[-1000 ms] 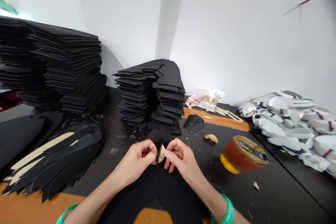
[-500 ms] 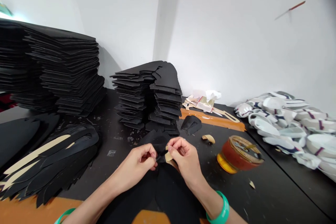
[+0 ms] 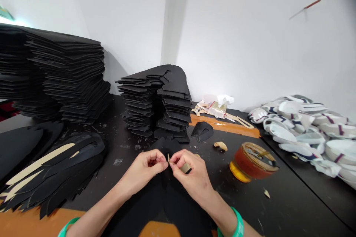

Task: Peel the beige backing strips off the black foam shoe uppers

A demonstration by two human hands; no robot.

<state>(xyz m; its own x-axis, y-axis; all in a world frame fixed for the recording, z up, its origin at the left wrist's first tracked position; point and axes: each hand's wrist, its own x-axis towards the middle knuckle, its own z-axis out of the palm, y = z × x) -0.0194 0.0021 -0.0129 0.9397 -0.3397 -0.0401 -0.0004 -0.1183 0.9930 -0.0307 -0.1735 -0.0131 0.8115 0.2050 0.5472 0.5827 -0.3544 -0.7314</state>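
My left hand (image 3: 146,167) and my right hand (image 3: 188,172) meet fingertip to fingertip over a flat black cut piece (image 3: 178,207) lying in front of me. Both pinch a small tan strip of backing paper (image 3: 168,158) at the piece's top edge. More of the tan paper (image 3: 185,168) curls under my right fingers. Both wrists wear green bands.
Tall stacks of black cut pieces (image 3: 158,103) stand behind my hands, a bigger stack (image 3: 63,77) at the left. Fanned black and tan pieces (image 3: 52,170) lie left. A round amber tin (image 3: 251,161) sits right, white shoe parts (image 3: 306,129) beyond it. Peeled paper scraps (image 3: 220,145) lie about.
The tan backing paper has gone from a wide flap between my hands to a thin sliver. My right hand has turned over it and closed in toward my left.
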